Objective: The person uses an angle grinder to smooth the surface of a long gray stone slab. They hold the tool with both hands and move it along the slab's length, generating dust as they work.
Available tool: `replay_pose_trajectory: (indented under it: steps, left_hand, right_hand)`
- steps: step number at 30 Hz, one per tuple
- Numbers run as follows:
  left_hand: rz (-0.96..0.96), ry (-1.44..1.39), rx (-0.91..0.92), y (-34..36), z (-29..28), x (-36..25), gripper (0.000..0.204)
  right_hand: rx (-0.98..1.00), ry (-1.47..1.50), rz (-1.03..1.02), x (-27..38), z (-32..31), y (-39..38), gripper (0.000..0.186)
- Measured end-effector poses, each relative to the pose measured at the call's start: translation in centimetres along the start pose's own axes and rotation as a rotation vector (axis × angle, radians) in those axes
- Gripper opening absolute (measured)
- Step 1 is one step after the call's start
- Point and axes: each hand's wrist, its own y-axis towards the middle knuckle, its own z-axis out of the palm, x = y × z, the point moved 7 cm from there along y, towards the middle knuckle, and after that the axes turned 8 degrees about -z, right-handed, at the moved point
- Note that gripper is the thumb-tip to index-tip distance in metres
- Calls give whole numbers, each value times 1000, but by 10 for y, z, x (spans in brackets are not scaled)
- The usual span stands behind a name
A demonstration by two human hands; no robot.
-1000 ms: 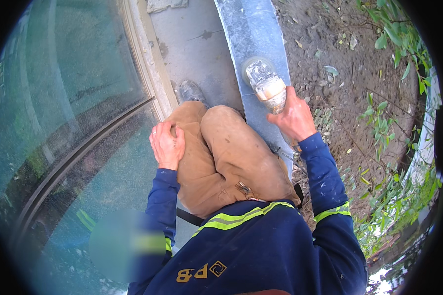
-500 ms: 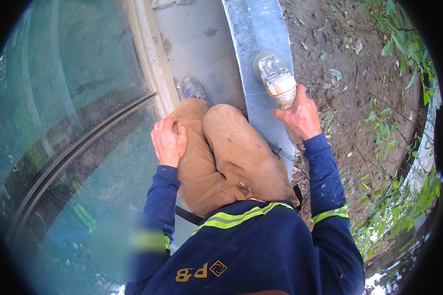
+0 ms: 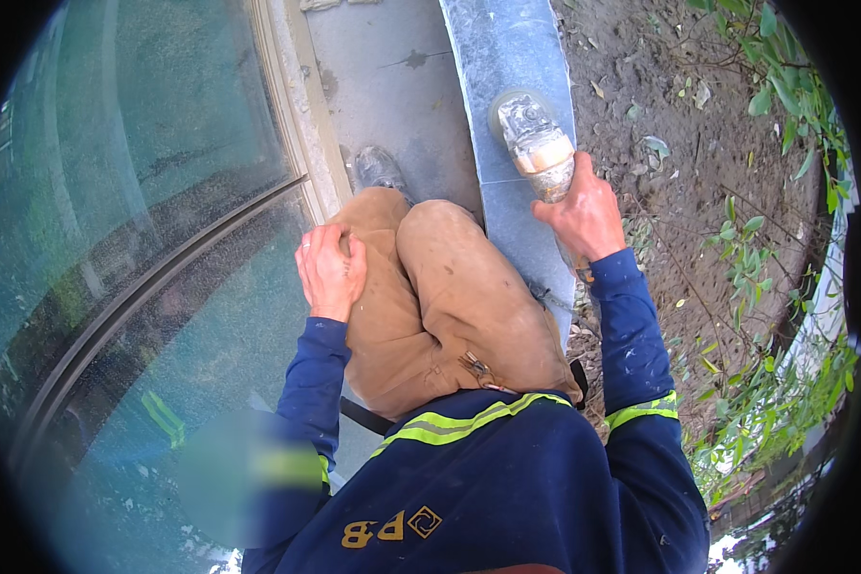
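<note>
My right hand [image 3: 584, 215] grips a dusty angle grinder [image 3: 536, 143], caked in pale residue with a tan band. Its round head sits on a long blue-grey stone strip [image 3: 493, 38] that runs away from me, right of my bent knees. The body of the tool partly hides behind my fingers, and a cable shows beside my hip. My left hand [image 3: 330, 268] lies on my left thigh in tan trousers [image 3: 450, 297], its fingers loosely spread, with a ring on one of them and no tool in it.
A dusty glass pane [image 3: 124, 124] in a frame [image 3: 311, 143] stands close on my left. A grey paved ledge [image 3: 392, 86] holds my boot [image 3: 378, 165] and a crumpled scrap at the far end. Soil [image 3: 689, 172] with leaves and leafy branches [image 3: 775, 86] lies to my right.
The grinder and my right hand have moved farther from me along the stone strip and slightly rightward. My left hand stays on my thigh, shifted slightly up in the picture.
</note>
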Motion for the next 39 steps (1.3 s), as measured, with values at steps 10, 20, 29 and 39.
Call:
replay_pose_trajectory:
  steps: [10, 20, 29, 39]
  left_hand:
    - [-7, 0, 5, -1, 0, 1, 22]
    - [-8, 9, 7, -2, 0, 1, 23]
    - [-8, 5, 21, -2, 0, 1, 21]
    - [-10, -11, 19, -2, 0, 1, 23]
  right_hand:
    - [-17, -16, -35, -1, 0, -3, 67]
    - [-7, -22, -39, 8, -1, 0, 63]
    - [-13, -56, -86, 16, 1, 7, 62]
    - [-17, -58, -108, 17, 1, 13, 64]
